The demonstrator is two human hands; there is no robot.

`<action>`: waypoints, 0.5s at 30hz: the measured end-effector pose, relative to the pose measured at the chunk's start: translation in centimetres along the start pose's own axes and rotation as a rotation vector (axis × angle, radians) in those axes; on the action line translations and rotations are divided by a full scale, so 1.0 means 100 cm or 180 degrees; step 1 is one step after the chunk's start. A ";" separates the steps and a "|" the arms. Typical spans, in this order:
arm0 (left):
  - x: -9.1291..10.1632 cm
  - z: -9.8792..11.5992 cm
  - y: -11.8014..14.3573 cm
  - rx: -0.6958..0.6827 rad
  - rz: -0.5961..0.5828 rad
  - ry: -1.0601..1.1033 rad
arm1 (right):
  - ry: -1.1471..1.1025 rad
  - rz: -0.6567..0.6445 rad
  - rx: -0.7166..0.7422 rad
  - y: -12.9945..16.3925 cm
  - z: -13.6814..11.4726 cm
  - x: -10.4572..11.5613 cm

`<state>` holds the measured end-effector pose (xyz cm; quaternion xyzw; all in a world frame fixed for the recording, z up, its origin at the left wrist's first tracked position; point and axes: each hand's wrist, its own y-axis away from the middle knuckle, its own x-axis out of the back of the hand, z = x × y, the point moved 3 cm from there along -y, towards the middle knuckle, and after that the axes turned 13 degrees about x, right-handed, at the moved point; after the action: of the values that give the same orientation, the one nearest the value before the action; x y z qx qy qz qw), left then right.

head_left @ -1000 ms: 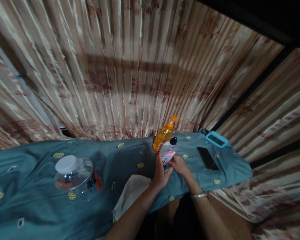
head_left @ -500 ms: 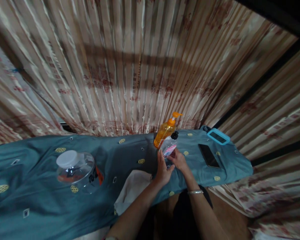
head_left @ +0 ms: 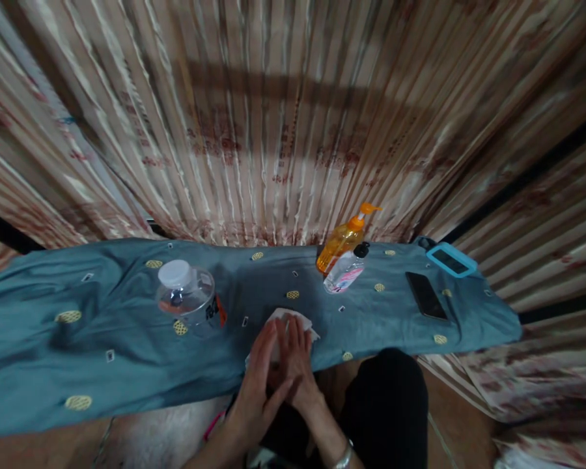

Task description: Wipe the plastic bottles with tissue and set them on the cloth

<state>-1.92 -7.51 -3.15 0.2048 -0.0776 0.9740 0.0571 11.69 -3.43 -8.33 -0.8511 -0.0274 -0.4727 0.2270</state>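
Observation:
My left hand point(head_left: 256, 387) and my right hand point(head_left: 297, 365) lie close together over the near edge of the table, their fingers stretched out flat. Both rest against a white cloth point(head_left: 293, 320) that lies on the blue patterned tablecloth point(head_left: 127, 339); my hands hide most of it. A small clear bottle with a black cap and pink label point(head_left: 344, 273) stands by itself further back. Beside it stands an orange pump bottle point(head_left: 342, 240).
A clear plastic jar with a white lid point(head_left: 185, 296) sits left of centre. A black phone point(head_left: 426, 295) and a device in a light blue case point(head_left: 450, 259) lie at the right end. A striped curtain point(head_left: 273, 117) hangs behind the table.
Both hands have left the small clear bottle and drawn back toward me onto the white cloth. The bottle now stands alone beside the pump bottle. The view has shifted.

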 end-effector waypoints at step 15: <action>0.110 -0.043 0.033 0.0286 0.1735 -0.0828 | 0.0188 0.0100 -0.0202 -0.028 0.045 0.012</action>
<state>-14.10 -9.17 -2.93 0.3019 -0.0932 0.9215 -0.2259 15.14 0.75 -8.33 -0.8438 0.0077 -0.4946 0.2080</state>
